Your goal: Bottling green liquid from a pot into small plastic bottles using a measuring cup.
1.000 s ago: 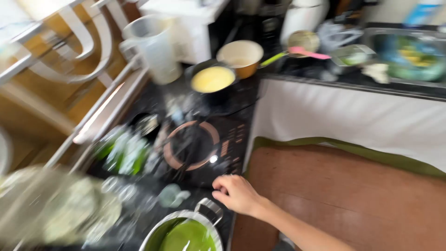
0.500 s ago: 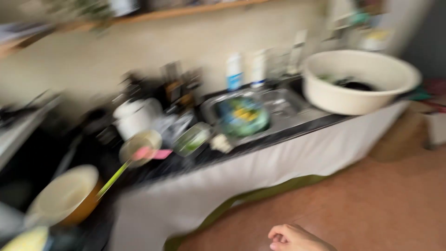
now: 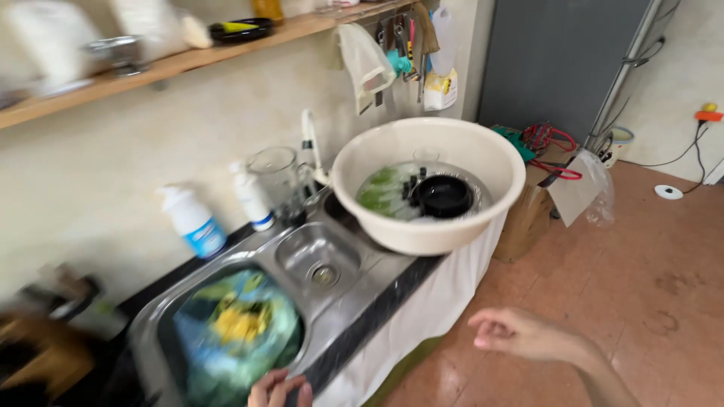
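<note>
At the lower edge of my view, left to right:

1. Left hand [image 3: 280,390]: only the curled fingertips show, resting on the dark front edge of the counter; I cannot tell whether they are closed on anything. A second ago this hand was out of view, and the view lay on the stove.
2. Stainless steel double sink [image 3: 354,280]: just above the left hand. Its large bowl holds a blurred green, yellow and blue bag-like bundle [image 3: 237,332], just beyond the fingertips; the small drain bowl lies further up and right.
3. White spray bottles with blue labels [image 3: 192,222] and a clear glass jug [image 3: 283,181]: behind the sink, well apart from both hands.
4. Large cream plastic basin [image 3: 490,162]: on the counter end, up and left of the right hand, holding green-smeared dishes and a black round pan [image 3: 443,196].
5. Right hand [image 3: 520,334]: loosely curled, holding nothing, in the air over the brown tiled floor [image 3: 664,286]. It has left the stove side, so the work now centres on the sink.
</note>
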